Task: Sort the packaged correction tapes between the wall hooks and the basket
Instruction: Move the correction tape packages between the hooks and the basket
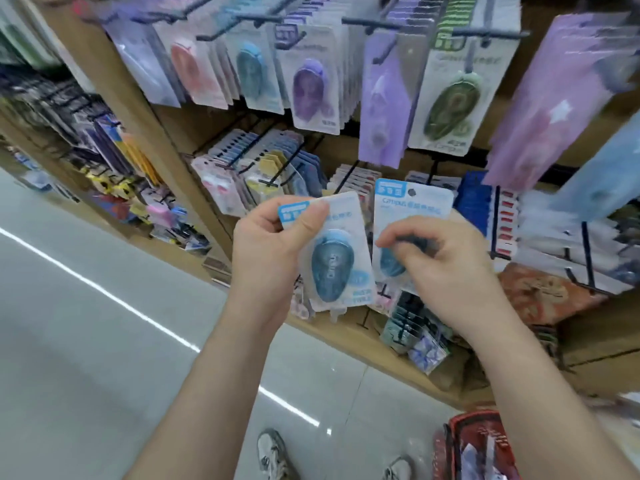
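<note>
My left hand point(273, 244) grips a small stack of blue packaged correction tapes point(337, 261), thumb across the blue top corner. My right hand point(440, 261) pinches one more blue correction tape pack point(412, 209) beside the stack, fingers curled over its blister. Both are held in front of the lower shelf. Above hang rows of packaged correction tapes on black wall hooks point(374, 24): pink, blue, purple point(311, 91) and green point(450, 98) ones. The red basket point(474, 445) stands on the floor at lower right, holding some packs.
A wooden shelf edge point(363, 330) runs below my hands, with small stationery packs on it. More hooks with goods fill the left bay point(114, 143). The pale tiled floor point(104, 341) spreads left. My shoes point(273, 455) show at the bottom.
</note>
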The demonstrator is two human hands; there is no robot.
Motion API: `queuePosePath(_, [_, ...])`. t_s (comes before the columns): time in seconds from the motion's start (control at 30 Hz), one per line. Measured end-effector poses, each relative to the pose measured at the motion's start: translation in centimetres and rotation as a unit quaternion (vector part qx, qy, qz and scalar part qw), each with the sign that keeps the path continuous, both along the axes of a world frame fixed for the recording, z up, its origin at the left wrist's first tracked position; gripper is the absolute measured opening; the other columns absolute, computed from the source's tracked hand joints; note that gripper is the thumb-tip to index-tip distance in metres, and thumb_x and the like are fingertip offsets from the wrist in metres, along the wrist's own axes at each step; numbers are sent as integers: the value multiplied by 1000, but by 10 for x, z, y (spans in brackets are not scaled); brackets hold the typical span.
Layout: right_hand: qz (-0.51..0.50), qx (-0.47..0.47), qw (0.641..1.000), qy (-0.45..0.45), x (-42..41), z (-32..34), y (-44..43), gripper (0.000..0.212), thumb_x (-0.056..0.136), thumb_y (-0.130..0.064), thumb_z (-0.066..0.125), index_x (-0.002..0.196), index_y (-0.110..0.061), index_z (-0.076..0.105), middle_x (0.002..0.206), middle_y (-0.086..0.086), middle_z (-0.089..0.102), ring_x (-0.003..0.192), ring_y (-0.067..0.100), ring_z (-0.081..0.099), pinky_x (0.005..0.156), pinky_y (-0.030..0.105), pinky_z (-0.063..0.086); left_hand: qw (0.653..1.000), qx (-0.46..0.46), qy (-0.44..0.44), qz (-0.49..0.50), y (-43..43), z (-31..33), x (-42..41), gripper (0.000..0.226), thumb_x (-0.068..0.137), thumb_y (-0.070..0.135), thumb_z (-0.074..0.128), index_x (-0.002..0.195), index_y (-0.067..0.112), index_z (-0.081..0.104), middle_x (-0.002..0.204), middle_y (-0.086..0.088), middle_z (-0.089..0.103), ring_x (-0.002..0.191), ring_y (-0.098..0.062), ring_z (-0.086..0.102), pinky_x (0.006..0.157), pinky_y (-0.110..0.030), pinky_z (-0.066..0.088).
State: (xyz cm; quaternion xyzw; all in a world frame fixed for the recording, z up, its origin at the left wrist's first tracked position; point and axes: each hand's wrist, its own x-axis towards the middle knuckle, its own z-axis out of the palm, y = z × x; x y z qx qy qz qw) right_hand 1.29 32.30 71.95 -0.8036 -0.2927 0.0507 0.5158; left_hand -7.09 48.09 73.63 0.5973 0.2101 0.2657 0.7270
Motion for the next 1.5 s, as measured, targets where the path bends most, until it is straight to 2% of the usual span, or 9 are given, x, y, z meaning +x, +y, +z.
queuePosePath(0.13, [25, 26, 998, 53, -23, 8, 62, 29, 87, -20, 70, 75, -46, 70, 97, -14, 73, 96, 3, 64, 81, 17, 49, 1000, -16, -17, -12, 55, 7, -16, 8, 77, 20, 71, 82, 13, 68, 76, -5, 71, 72, -20, 67, 66, -36, 59])
queuePosePath(0.23, [81, 25, 994, 76, -38, 12, 105, 2, 85, -37, 75, 84, -38, 77, 93, -18, 76, 94, 2, 67, 85, 30, 54, 999, -37, -29, -20, 95, 9, -20, 5, 91, 9, 64, 87, 11, 65, 79, -5, 72, 76, -21, 69, 70, -38, 60])
queuePosePath(0.37, [75, 20, 994, 75, -50, 7, 153, 12, 89, -32, 72, 91, -24, 80, 94, -3, 77, 96, 22, 70, 85, 50, 56, 999, -19, -33, -38, 142, 14, -20, 17, 94, 6, 61, 80, 14, 65, 76, -4, 69, 76, -23, 65, 74, -42, 57])
queuePosePath(0.57, [33, 8, 996, 85, -44, 8, 193, 12, 93, -30, 68, 87, -28, 78, 90, -10, 77, 89, 9, 69, 79, 40, 57, 998, -28, -52, -36, 192, 33, 9, 11, 91, 6, 66, 81, 8, 64, 68, 0, 68, 65, -15, 64, 66, -34, 56])
queuePosePath(0.77, [-40, 111, 989, 87, -16, 5, 222, 41, 91, -40, 63, 85, 1, 69, 90, 26, 68, 75, 18, 58, 70, 50, 51, 994, 12, -89, -63, 212, 49, 52, 15, 96, 3, 59, 83, 8, 64, 66, 2, 69, 64, -12, 64, 66, -29, 56])
queuePosePath(0.83, [-42, 144, 983, 103, -6, 4, 230, 39, 94, -38, 63, 85, -1, 69, 89, 24, 69, 76, 19, 60, 68, 51, 51, 994, 28, -92, -61, 217, 54, 64, 16, 96, 3, 58, 82, 8, 63, 68, 1, 69, 64, -11, 65, 65, -28, 56])
queuePosePath(1.03, [-44, 208, 968, 136, 15, 4, 250, 36, 97, -25, 63, 70, -2, 64, 69, 6, 61, 66, 10, 53, 63, 28, 42, 992, 67, -104, -33, 227, 56, 93, 7, 92, 8, 67, 89, 2, 69, 81, -10, 69, 76, -21, 64, 71, -36, 55])
queuePosePath(1.17, [-47, 231, 961, 148, 19, 3, 255, 32, 98, -23, 62, 85, 5, 70, 89, 27, 70, 75, 23, 64, 69, 41, 51, 991, 78, -102, -40, 230, 57, 103, 7, 92, 8, 66, 87, 6, 70, 85, -13, 71, 82, -27, 67, 79, -48, 57])
queuePosePath(1.5, [-82, 267, 944, 175, 10, 5, 256, 22, 96, -19, 61, 78, -15, 74, 81, 7, 76, 73, 12, 70, 62, 27, 56, 988, 63, -70, -122, 240, 58, 109, 10, 94, 7, 61, 87, 9, 68, 89, -12, 72, 88, -28, 67, 86, -49, 55])
